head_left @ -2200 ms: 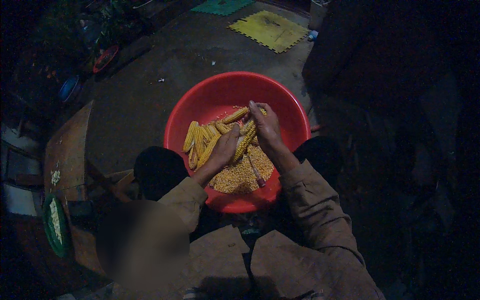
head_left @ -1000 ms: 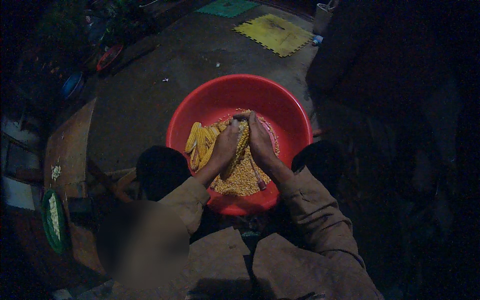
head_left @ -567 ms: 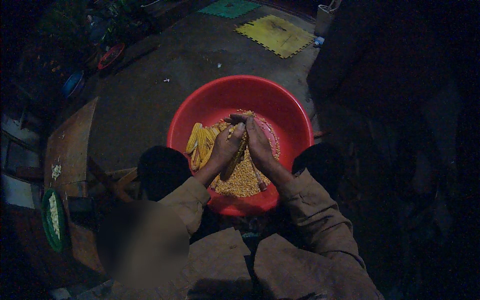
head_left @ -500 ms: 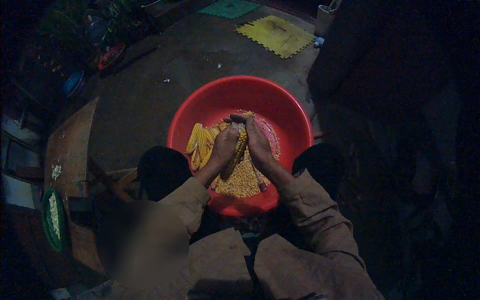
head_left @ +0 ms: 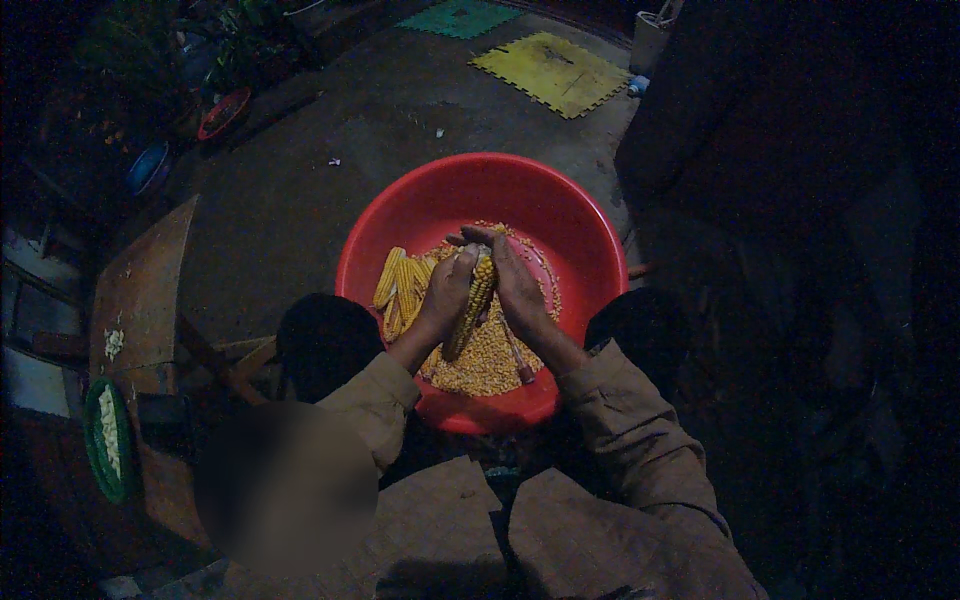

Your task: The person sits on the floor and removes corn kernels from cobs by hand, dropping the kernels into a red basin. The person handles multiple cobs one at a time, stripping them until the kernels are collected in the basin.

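Observation:
Over a wide red basin [head_left: 400, 205], my left hand [head_left: 447, 300] and my right hand [head_left: 515, 280] are both closed around one ear of corn [head_left: 474, 305]. The ear is tilted, its far end pale where the hands meet and its near end pointing down toward the basin. Beneath it lies a heap of loose yellow kernels [head_left: 480, 370]. Several whole ears of corn [head_left: 402, 285] rest against the basin's left side, beside my left hand. Below my right wrist, a thin tool with a brown handle [head_left: 525, 374] lies on the kernels; its kind is unclear.
The basin sits between my knees. To the left stands a wooden table [head_left: 140, 290] with small pale pieces and a green basket [head_left: 100, 440] at its edge. Farther off lie a yellow foam mat [head_left: 550, 72], a green mat [head_left: 460, 16], a red basin and a blue one [head_left: 148, 168].
Both hands stay around the ear of corn with only a slight shift of the fingers. The ear has turned a little, and more of its yellow rows show between the hands.

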The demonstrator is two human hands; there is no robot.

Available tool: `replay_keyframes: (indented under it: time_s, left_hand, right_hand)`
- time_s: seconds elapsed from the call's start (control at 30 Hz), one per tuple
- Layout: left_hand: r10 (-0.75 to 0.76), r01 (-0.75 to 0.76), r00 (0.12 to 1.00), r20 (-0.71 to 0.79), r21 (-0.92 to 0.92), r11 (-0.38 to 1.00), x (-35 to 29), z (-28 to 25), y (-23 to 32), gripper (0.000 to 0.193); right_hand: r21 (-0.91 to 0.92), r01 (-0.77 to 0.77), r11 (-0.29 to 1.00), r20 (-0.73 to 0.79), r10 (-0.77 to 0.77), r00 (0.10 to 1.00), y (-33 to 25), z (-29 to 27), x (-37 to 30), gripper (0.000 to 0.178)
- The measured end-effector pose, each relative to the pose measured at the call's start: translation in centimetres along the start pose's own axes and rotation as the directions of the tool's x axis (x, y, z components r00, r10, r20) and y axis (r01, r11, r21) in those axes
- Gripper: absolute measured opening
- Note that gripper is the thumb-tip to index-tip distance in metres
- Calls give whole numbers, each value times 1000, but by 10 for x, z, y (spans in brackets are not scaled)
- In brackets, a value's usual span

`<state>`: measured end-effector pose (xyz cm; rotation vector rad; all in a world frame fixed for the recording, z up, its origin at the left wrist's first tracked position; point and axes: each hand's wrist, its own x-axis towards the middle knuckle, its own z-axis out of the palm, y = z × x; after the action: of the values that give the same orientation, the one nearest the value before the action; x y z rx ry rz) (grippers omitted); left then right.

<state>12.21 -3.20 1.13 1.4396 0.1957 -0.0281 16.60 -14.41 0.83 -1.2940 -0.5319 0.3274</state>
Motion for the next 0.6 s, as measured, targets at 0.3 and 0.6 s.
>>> replay_keyframes:
  time_s: [0.3, 0.6]
  left_hand:
    - [-112, 117, 988, 109, -40, 992, 1, 4, 5, 54]
    - [-172, 179, 983, 72, -123, 976, 0, 4, 11, 55]
  right_hand:
    - [90, -117, 989, 0, 117, 993, 2, -4, 1, 57]
    - [-10, -124, 992, -102, 122, 987, 9, -5, 0, 54]
